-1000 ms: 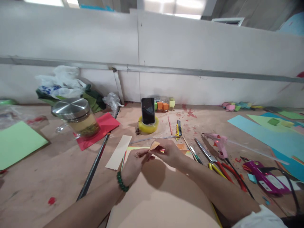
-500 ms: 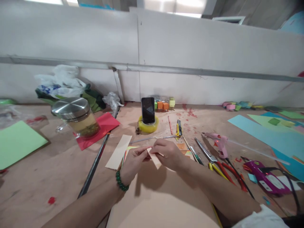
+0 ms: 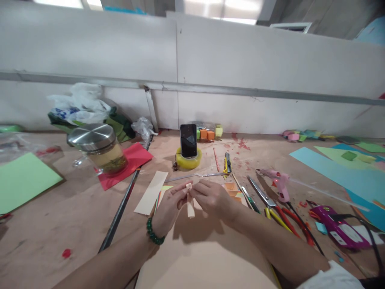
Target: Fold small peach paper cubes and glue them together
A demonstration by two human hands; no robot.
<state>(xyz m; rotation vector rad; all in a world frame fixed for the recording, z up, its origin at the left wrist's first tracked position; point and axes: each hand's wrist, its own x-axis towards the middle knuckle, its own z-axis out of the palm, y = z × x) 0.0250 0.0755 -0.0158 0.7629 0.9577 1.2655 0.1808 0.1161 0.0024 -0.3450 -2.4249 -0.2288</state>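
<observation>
Between my two hands is a narrow cream paper strip (image 3: 190, 209), its lower end hanging down and its top folded over at the fingertips. My left hand (image 3: 172, 204), with a green bead bracelet (image 3: 154, 232) on the wrist, pinches the strip from the left. From the right, my right hand (image 3: 213, 197) grips it with thumb and bent fingers. Below them spreads a large peach sheet (image 3: 204, 257). A flat cream paper strip (image 3: 151, 193) lies left of my left hand. Folded orange paper (image 3: 231, 188) shows partly behind my right hand.
Scissors (image 3: 261, 192), a pink glue gun (image 3: 279, 182) and a purple device (image 3: 338, 226) with a cord lie to the right. A phone (image 3: 188, 140) stands in a yellow tape roll (image 3: 188, 160). A lidded glass jar (image 3: 104, 150) stands on red paper (image 3: 136, 157). A cutter knife (image 3: 227, 162) lies beyond my hands.
The strip has turned from slanting down to the right to hanging nearly straight, and its top end is now folded over. My hands have shifted only slightly.
</observation>
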